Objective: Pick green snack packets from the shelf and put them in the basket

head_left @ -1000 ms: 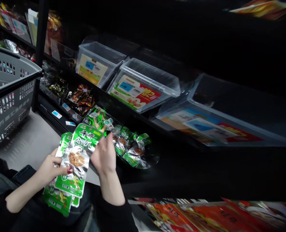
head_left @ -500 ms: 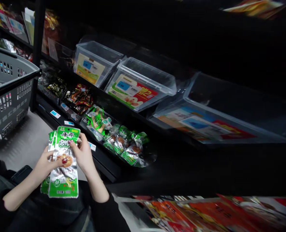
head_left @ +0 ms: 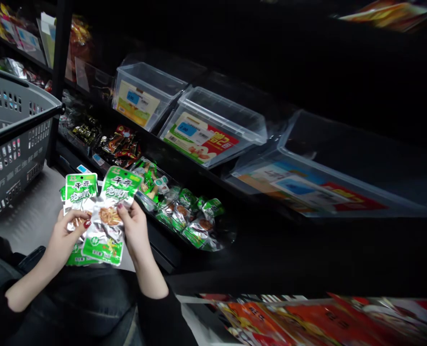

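My right hand (head_left: 136, 228) pinches a green and silver snack packet (head_left: 108, 216) between thumb and fingers, thumb on its front. A small fanned stack of like packets (head_left: 81, 188) is gripped in my left hand (head_left: 66, 235), its red-nailed thumb beside the lower left of the right-hand packet. Both sets stand upright before my lap, their printed fronts facing me, partly overlapping. How many lie in the left stack is hidden. Similar green and silver packets (head_left: 199, 223) fill the clear tray just beyond my right hand.
A grey shopping basket (head_left: 18, 158) stands at the left. Clear plastic bins (head_left: 216, 115) with price labels line the black shelf above. Trays of dark and red packets (head_left: 121, 146) lie farther left. Large red-orange bags (head_left: 271, 322) sit low at the right.
My right hand came from open beside the packets to gripping the front one. That packet has shifted rightward off the stack, showing the fronts of the packets behind.
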The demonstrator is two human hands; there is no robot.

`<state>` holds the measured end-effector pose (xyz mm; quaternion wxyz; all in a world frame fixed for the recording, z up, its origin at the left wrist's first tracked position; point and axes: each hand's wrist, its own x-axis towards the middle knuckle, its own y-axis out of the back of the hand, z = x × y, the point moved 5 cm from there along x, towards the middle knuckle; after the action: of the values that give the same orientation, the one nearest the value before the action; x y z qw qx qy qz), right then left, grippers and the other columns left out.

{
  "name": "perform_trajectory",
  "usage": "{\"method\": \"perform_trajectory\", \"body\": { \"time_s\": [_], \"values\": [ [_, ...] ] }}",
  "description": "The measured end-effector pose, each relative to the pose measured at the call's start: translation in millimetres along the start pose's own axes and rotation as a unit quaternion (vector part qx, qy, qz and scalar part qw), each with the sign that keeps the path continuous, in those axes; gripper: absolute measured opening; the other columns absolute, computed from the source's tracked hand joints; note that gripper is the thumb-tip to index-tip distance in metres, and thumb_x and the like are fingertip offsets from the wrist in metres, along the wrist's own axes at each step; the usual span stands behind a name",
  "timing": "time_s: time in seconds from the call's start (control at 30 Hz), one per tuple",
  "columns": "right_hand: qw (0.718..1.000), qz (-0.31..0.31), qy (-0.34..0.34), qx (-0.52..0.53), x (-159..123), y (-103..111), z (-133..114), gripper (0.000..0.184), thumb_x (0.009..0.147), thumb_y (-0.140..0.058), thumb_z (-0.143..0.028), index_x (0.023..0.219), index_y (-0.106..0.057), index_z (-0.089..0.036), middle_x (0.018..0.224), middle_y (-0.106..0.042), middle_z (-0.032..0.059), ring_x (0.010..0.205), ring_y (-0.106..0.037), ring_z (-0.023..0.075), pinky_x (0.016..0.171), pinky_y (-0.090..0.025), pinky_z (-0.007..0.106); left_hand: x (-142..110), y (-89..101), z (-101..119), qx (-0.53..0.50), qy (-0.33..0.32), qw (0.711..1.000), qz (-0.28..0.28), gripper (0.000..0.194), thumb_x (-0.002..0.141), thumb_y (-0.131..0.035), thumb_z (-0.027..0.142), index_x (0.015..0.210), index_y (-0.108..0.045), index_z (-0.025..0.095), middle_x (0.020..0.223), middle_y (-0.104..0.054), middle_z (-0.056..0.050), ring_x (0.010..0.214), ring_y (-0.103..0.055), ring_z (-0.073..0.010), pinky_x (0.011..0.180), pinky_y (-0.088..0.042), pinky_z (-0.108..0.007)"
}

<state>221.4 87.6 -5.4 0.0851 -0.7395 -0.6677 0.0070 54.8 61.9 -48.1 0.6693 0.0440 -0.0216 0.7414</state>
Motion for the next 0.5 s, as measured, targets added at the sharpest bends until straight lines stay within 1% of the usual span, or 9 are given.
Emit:
{"method": "perform_trajectory", "body": {
  "time_s": [0.07,0.1,0.17,0.2,0.23,0.3,0.37,0.43,0.5],
  "values": [
    [0.999,0.029,0.004,0.038,6,15,-6,0.024,0.068,-0.066,-0.032,0.088,-0.059,-0.022,0.087,-0.068,0.0006,0.075,-0.062,0.0183,0.072,-0.049,0.032,3,4.0,6,-0.016,-0.005,1.0,0.0,0.024,0.072,-0.061,0.029,0.095,-0.061,0.022,0.106,-0.058,-0.005,0.104,-0.053,-0.0253,0.095,-0.037,-0.039],
    [0.998,0.052,0.008,0.041,10,25,-9,0.023,0.067,-0.066,-0.033,0.086,-0.059,-0.022,0.085,-0.068,0.0002,0.073,-0.062,0.0179,0.071,-0.049,0.032,5,6.0,9,-0.042,0.002,0.999,0.003,0.039,0.071,-0.063,0.029,0.109,-0.056,0.024,0.115,-0.056,-0.006,0.103,-0.054,-0.0251,0.091,-0.041,-0.038],
    [0.994,0.107,0.017,0.024,17,46,-15,0.023,0.066,-0.066,-0.035,0.083,-0.057,-0.023,0.081,-0.066,-0.001,0.069,-0.061,0.017,0.069,-0.049,0.033,7,8.8,12,-0.121,0.044,0.992,0.01,0.08,0.065,-0.069,0.027,0.134,-0.028,0.032,0.128,-0.05,-0.007,0.099,-0.059,-0.0243,0.079,-0.048,-0.034],
    [0.991,0.129,0.021,0.01,20,55,-16,0.023,0.066,-0.066,-0.036,0.082,-0.055,-0.023,0.078,-0.065,-0.0018,0.066,-0.061,0.0165,0.068,-0.049,0.033,7,9.3,13,-0.158,0.075,0.984,0.012,0.097,0.061,-0.072,0.025,0.139,-0.014,0.035,0.129,-0.049,-0.008,0.095,-0.061,-0.0237,0.073,-0.051,-0.032],
    [0.99,0.142,0.024,-0.005,23,62,-16,0.023,0.066,-0.065,-0.036,0.082,-0.055,-0.023,0.076,-0.064,-0.0025,0.064,-0.06,0.0162,0.067,-0.049,0.033,6,8.9,14,-0.188,0.11,0.976,0.009,0.107,0.057,-0.074,0.023,0.14,-0.008,0.035,0.127,-0.052,-0.008,0.09,-0.063,-0.023,0.066,-0.052,-0.029],
    [0.988,0.146,0.028,-0.029,27,68,-13,0.02,0.066,-0.064,-0.034,0.08,-0.054,-0.023,0.073,-0.062,-0.0035,0.063,-0.058,0.0157,0.066,-0.048,0.032,2,5.6,15,-0.223,0.179,0.958,-0.015,0.101,0.051,-0.076,0.02,0.137,-0.023,0.027,0.111,-0.063,-0.008,0.076,-0.066,-0.0214,0.055,-0.051,-0.025],
    [0.99,0.131,0.028,-0.052,27,64,-7,0.016,0.067,-0.063,-0.032,0.079,-0.055,-0.023,0.072,-0.061,-0.0035,0.064,-0.057,0.0157,0.066,-0.046,0.03,-3,1.5,15,-0.234,0.23,0.944,-0.046,0.075,0.048,-0.075,0.019,0.118,-0.048,0.019,0.088,-0.07,-0.004,0.06,-0.065,-0.0189,0.045,-0.048,-0.024],
    [0.991,0.103,0.026,-0.076,23,52,-1,0.013,0.068,-0.062,-0.03,0.077,-0.058,-0.021,0.073,-0.063,-0.0029,0.068,-0.056,0.0162,0.067,-0.045,0.029,-7,-0.9,13,-0.244,0.265,0.932,-0.052,0.055,0.047,-0.073,0.018,0.099,-0.056,0.017,0.071,-0.069,0.0,0.05,-0.062,-0.0166,0.042,-0.048,-0.024],
    [0.993,0.067,0.02,-0.095,16,36,3,0.011,0.068,-0.062,-0.028,0.076,-0.06,-0.02,0.073,-0.064,-0.0022,0.069,-0.056,0.0169,0.067,-0.044,0.028,-9,-1.7,9,-0.266,0.286,0.92,-0.032,0.048,0.047,-0.071,0.016,0.093,-0.056,0.018,0.067,-0.068,0.002,0.049,-0.063,-0.0159,0.045,-0.049,-0.024]
  ]
}}
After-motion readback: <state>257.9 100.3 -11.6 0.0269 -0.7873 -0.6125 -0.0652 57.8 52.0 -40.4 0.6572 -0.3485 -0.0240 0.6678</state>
